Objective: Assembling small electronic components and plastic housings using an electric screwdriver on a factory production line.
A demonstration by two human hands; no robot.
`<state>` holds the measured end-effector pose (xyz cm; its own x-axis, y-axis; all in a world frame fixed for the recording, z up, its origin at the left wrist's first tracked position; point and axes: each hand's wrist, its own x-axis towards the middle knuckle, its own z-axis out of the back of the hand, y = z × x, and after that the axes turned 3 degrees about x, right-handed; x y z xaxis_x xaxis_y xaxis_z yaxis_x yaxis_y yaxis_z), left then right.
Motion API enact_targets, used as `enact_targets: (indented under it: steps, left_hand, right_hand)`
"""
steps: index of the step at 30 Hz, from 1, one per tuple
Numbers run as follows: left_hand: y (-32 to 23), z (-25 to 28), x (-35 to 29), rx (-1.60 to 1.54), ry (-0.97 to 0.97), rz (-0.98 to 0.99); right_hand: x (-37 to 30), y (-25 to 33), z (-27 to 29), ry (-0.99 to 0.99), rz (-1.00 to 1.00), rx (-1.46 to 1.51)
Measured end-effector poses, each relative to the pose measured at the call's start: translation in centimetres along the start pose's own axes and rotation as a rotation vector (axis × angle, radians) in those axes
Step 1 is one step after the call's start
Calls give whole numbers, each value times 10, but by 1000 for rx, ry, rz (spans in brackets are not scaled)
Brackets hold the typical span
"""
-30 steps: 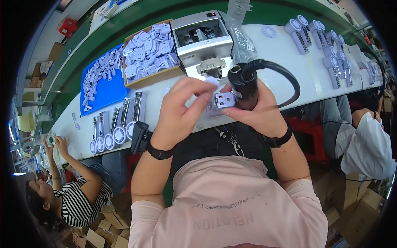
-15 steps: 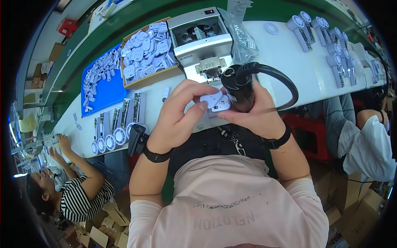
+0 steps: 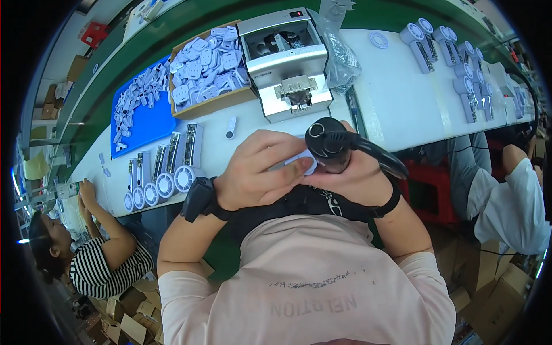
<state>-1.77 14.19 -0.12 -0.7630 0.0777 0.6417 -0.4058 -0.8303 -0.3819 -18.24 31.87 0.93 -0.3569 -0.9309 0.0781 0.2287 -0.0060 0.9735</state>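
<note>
My left hand is closed, with thumb and fingers pressed on a pale lavender plastic housing in front of my waist. The fingers cover much of this part. My right hand is wrapped around a black corded electric screwdriver, whose thick cable loops off to the right. Its tip is hidden below the body of the tool, beside the housing. Just beyond my hands stands a silver screw feeder. A small lavender part with a dark end lies on the bench left of it.
A cardboard box of lavender covers and a blue tray of small parts stand left of the feeder. Several round-ended fan-like units line the left bench edge; more stand far right. Co-workers sit on both sides.
Both hands have drawn back from the feeder toward my body with the housing and screwdriver. My left fingers have closed over the housing. The small part on the bench shows more fully.
</note>
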Motion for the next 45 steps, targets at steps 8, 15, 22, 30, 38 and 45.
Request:
enact_targets:
  steps: [8, 15, 22, 30, 38, 45]
  left_hand:
    - [-7, -10, -7, 74, -139, 35]
    - [-6, -18, -6, -93, -183, 218]
    - [-12, -22, -9, -161, -264, 292]
    - [-29, -17, -13, -114, -307, 367]
    - [-29, -35, -17, -146, -453, 366]
    - [-26, -33, -11, -223, -468, 469]
  right_hand:
    - [-1, -3, 3, 70, -138, 169]
    - [8, -7, 5, -26, -202, 382]
    - [20, 5, 30, 105, -224, 354]
    - [90, 36, 7, -165, 429, 444]
    - [118, 22, -16, -205, 384, 242]
    - [87, 27, -17, -179, 108, 229]
